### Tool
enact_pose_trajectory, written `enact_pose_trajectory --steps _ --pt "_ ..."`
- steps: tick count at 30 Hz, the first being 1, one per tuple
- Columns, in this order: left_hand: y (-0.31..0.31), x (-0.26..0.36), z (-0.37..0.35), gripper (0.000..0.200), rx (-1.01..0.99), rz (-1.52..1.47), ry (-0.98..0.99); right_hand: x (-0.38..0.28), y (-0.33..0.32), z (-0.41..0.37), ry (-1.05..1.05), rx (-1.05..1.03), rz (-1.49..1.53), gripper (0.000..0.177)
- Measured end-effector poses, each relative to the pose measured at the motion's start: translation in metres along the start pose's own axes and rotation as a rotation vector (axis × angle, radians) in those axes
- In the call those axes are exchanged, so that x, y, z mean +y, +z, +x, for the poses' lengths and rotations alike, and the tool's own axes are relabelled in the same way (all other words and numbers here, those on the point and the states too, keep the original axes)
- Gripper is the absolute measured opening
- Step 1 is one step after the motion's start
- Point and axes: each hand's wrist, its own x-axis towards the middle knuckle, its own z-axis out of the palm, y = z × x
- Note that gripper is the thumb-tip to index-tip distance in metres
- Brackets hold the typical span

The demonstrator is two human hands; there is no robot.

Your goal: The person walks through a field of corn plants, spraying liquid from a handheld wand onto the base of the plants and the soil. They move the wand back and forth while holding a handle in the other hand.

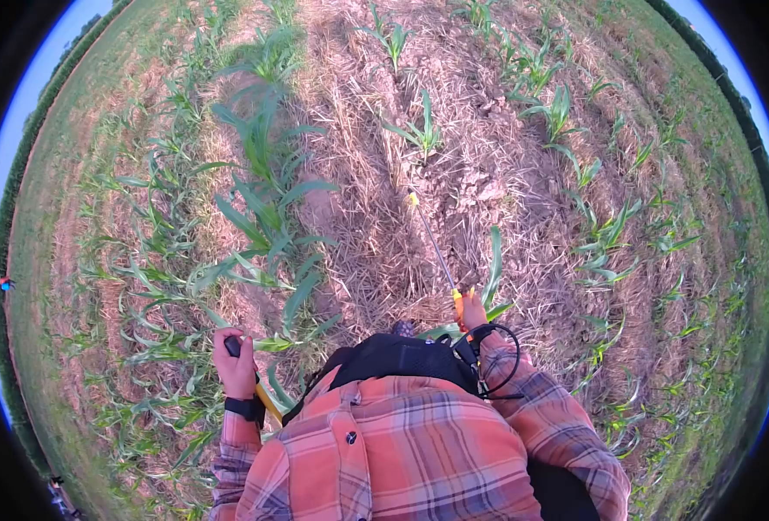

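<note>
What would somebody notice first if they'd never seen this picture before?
Probably the big orange plaid shirt, filling the bottom middle. Next, the thin yellow-tipped wand, reaching up the picture from the right hand. Then the green plants, growing in rows on both sides.

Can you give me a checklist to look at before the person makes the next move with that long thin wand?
1. Right hand holding the wand's orange-and-yellow handle: ok, fingers wrapped around it.
2. Left hand on the black grip: ok, closed around it.
3. Yellow wand tip clear of the young plant ahead: ok, it appears short of it, over strawy soil.
4. Room around the right hand: not ok, a long green leaf stands close beside it.
5. Anything coming out of the tip: cannot tell, too small to see.
</note>
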Motion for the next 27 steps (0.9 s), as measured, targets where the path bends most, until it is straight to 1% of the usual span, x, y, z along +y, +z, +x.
enact_pose_trajectory --steps 1,3,5,7,8,9,11,13,15,16,20,23,24,25,27 --pt "0.004 0.001 0.003 0.013 0.002 0.011 -0.017 -0.004 -0.004 0.003 0.003 0.003 0.0 0.027" --pt "0.01 0.002 0.011 0.013 0.001 0.019 -0.036 -0.011 -0.01 0.009 0.003 0.005 0.027 0.02" --pt "0.012 0.001 0.019 0.014 0.006 0.039 -0.039 -0.018 -0.016 0.015 0.006 0.026 0.005 0.019" --pt "0.014 -0.003 0.03 0.014 0.009 0.025 -0.037 -0.017 -0.019 0.029 0.052 0.088 -0.03 0.019" --pt "0.016 -0.005 0.036 0.014 0.007 0.014 -0.034 -0.013 -0.019 0.039 -0.015 0.106 -0.079 0.02" --pt "0.018 -0.004 0.043 0.014 0.007 0.011 -0.038 -0.02 -0.017 0.04 -0.014 0.108 -0.083 0.02" --pt "0.022 -0.001 0.059 0.013 -0.015 0.013 -0.056 -0.034 -0.01 0.043 -0.002 0.088 -0.008 0.029" --pt "0.023 -0.005 0.079 0.013 -0.011 -0.005 -0.058 -0.041 0.003 0.054 -0.009 0.096 0.0 0.029" --pt "0.024 -0.007 0.104 0.013 0.0 -0.029 -0.055 -0.059 0.021 0.064 0.019 0.098 -0.136 0.029" --pt "0.023 -0.006 0.115 0.013 -0.001 -0.043 -0.076 -0.07 0.033 0.066 0.091 0.107 -0.004 0.026" --pt "0.015 -0.01 0.162 0.014 0.02 -0.072 -0.076 -0.121 0.081 0.078 0.003 0.046 -0.131 0.023" --pt "0.007 -0.012 0.188 0.013 0.037 -0.071 -0.09 -0.148 0.118 0.088 -0.026 -0.029 -0.137 0.024" --pt "0.004 -0.013 0.196 0.013 0.04 -0.073 -0.095 -0.156 0.129 0.091 0.034 -0.047 -0.112 0.024" --pt "0.001 -0.016 0.203 0.014 0.046 -0.084 -0.098 -0.164 0.139 0.094 0.033 -0.047 -0.119 0.024" --pt "-0.003 -0.018 0.219 0.014 0.056 -0.095 -0.1 -0.178 0.158 0.097 -0.037 -0.141 -0.175 0.022"
